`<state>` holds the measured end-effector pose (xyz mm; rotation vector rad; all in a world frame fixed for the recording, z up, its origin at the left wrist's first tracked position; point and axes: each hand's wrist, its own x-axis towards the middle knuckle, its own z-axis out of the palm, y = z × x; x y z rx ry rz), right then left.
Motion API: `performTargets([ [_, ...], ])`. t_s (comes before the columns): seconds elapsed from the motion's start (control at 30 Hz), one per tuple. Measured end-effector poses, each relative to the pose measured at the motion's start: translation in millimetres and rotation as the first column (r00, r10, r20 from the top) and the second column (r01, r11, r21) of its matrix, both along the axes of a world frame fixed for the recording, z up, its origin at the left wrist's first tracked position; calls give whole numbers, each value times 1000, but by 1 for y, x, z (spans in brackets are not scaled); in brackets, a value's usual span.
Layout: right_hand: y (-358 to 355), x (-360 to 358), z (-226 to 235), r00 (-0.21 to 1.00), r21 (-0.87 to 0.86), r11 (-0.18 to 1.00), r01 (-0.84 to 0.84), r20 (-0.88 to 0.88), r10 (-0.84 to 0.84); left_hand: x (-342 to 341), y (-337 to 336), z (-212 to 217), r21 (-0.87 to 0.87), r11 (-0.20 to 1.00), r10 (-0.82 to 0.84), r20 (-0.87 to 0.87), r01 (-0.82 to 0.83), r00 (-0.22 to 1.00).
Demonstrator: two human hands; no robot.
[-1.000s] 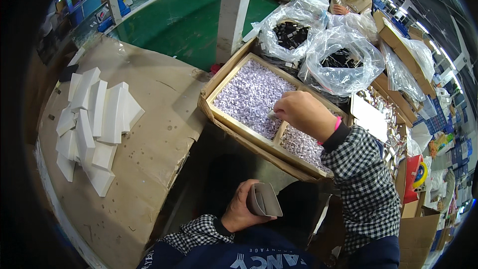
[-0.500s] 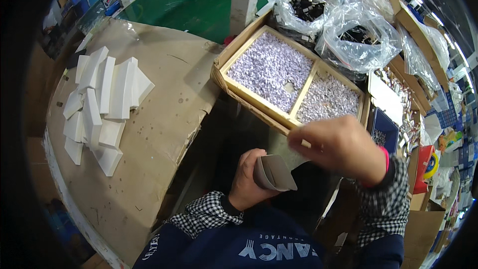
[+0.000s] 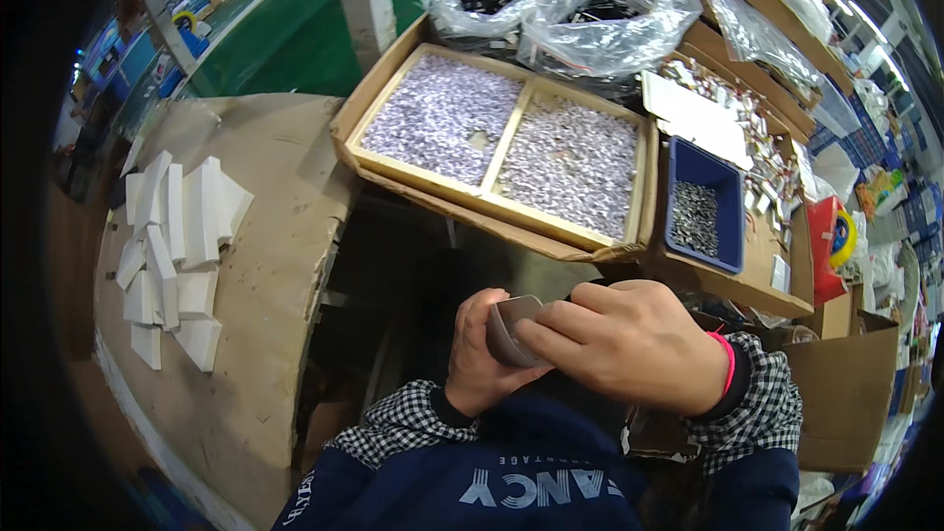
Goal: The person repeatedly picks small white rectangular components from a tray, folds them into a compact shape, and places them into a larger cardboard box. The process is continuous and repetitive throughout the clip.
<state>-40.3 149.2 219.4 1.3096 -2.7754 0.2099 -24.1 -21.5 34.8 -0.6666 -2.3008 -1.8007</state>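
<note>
My left hand (image 3: 470, 359) is wrapped round a small grey-white box (image 3: 504, 336) with its open end up, near my body. Bent over that opening, my right hand (image 3: 634, 339) has its fingers curled together, with the fingertips at or inside the box. Whatever those fingertips may hold is hidden. Beyond both hands lies a two-part wooden tray (image 3: 504, 143) set in a cardboard box. Small whitish-purple pieces (image 3: 442, 103) fill its left part, and similar paler pieces (image 3: 570, 162) fill the right part.
White wedge-shaped boxes (image 3: 204, 211) are piled on a cardboard-covered table (image 3: 256, 334) at left. A blue bin (image 3: 730, 226) of small metal pieces stands right of the tray. Clear plastic bags (image 3: 619, 29) with dark parts lie behind. A brown carton (image 3: 846, 393) is at right.
My right hand has come from the tray's near edge down to the box's open end; the small pale piece at its fingers no longer shows. The view has turned rightward.
</note>
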Motion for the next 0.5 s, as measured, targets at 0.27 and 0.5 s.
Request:
performTargets([
  [0.27,112,-18,2,791,-96,789,607,-24,-612,7,12,16,6,999,-46,36,46,998],
  [0.5,153,-52,-42,837,60,835,547,-25,-547,13,20,17,-44,991,-125,61,127,990],
])
